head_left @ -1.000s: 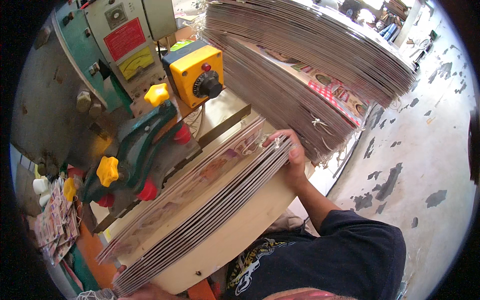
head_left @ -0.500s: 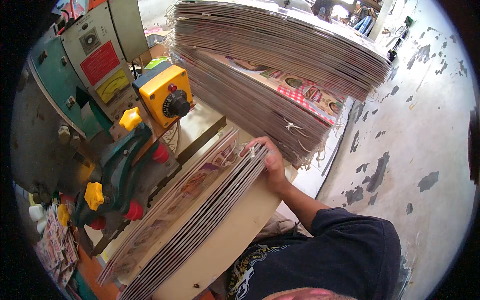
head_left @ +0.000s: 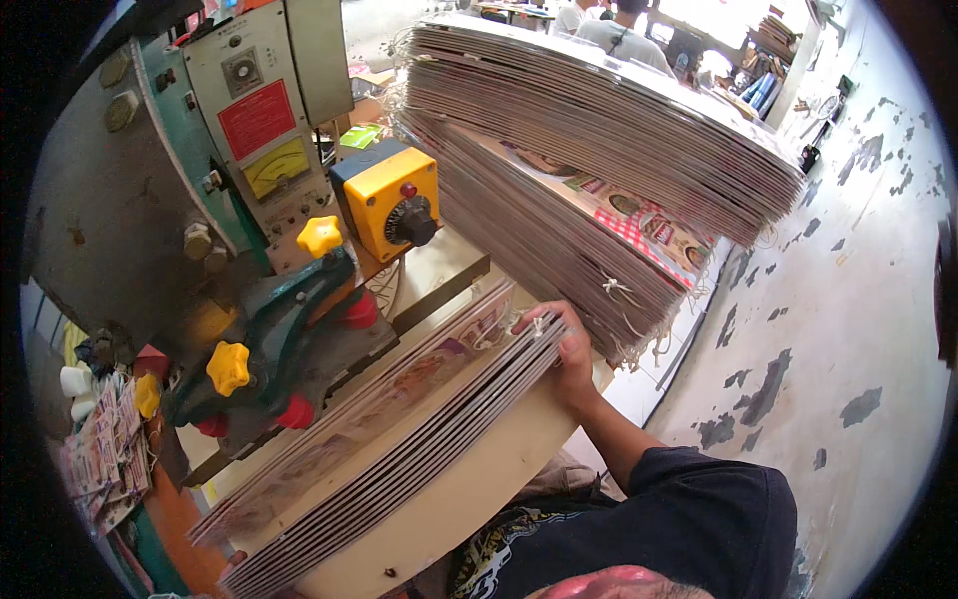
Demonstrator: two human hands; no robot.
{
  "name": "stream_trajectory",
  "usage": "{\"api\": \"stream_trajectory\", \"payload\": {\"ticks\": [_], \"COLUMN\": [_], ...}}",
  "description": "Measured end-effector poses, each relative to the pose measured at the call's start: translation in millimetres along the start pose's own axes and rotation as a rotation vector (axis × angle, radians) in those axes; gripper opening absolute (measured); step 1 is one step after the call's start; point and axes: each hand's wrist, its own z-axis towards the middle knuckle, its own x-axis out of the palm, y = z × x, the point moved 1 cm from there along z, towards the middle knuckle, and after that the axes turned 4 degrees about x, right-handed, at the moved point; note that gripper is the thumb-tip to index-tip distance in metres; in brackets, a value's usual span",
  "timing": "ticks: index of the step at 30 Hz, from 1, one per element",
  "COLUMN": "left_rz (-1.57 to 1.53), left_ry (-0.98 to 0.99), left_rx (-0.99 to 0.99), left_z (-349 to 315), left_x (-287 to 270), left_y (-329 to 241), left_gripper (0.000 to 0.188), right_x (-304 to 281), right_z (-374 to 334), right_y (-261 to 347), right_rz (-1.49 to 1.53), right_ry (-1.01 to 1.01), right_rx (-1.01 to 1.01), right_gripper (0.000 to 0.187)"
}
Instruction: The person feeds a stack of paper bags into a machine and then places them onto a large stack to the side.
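A thin stack of printed sheets with stiff edges and white string at one end [head_left: 419, 449] stands on edge, slanting across the pale worktop [head_left: 439, 509]. My right hand [head_left: 571, 349] is closed round its upper right end, thumb on the near side and fingers over the far side. At the lower left end, only fingertips of my left hand [head_left: 237, 559] show, curled against the stack; the rest is hidden. Beside this stack, toward the machine, lies another batch of printed sheets [head_left: 399, 389] with colourful pictures.
A machine with a green clamp arm [head_left: 289, 309], yellow star knobs [head_left: 228, 368] and a yellow control box [head_left: 389, 205] fills the left. Tall piles of stringed sheets [head_left: 599, 130] rise behind the worktop. A peeling wall [head_left: 798, 329] runs along the right. A person [head_left: 624, 40] is far back.
The view has shifted, so the machine and piles sit lower and farther right, and people at the back appear. Both hands stay at the stack's ends; its lower left end has swung slightly left.
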Motion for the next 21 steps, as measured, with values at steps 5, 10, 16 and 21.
{"api": "stream_trajectory", "payload": {"ticks": [5, 10, 16, 21], "left_rz": [0.014, 0.034, 0.05, -0.038], "left_ry": [-0.003, 0.008, 0.01, 0.075], "left_rx": [-0.001, -0.018, -0.025, -0.03], "left_z": [-2, 1, 4, 16], "left_x": [-16, -26, -36, -62], "left_y": [-4, 4, 1, 16], "left_gripper": [0.091, 0.093, 0.095, 0.098], "right_x": [4, 8, 13, 5], "right_z": [0, -3, -3, -1], "right_y": [3, 10, 15, 5], "right_rz": [0.012, 0.026, 0.014, 0.025], "right_ry": [-0.001, -0.007, -0.006, 0.022], "right_rx": [-0.004, 0.025, 0.025, -0.038], "right_gripper": [0.077, 0.078, 0.079, 0.075]}}
